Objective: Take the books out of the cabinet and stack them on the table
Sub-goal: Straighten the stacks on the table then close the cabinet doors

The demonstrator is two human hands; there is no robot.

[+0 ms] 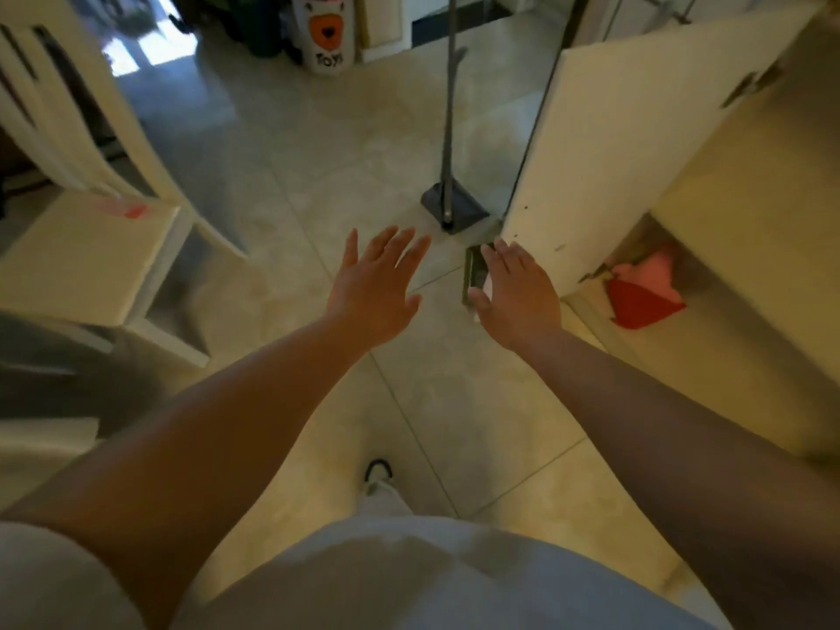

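L hand (369, 284) spread flat, empty, R hand (518, 295) fingers straight by cabinet door (636, 161) edge

Both arms out fwd, L hand (372, 284) & R hand (518, 293) flat, fingers straight, holding nothing.

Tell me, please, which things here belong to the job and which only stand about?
For the job: cabinet door, open; left hand and right hand, both empty. No books show.
Only standing about: chair, toy bag, dustpan, red-and-pink thing in the cabinet.
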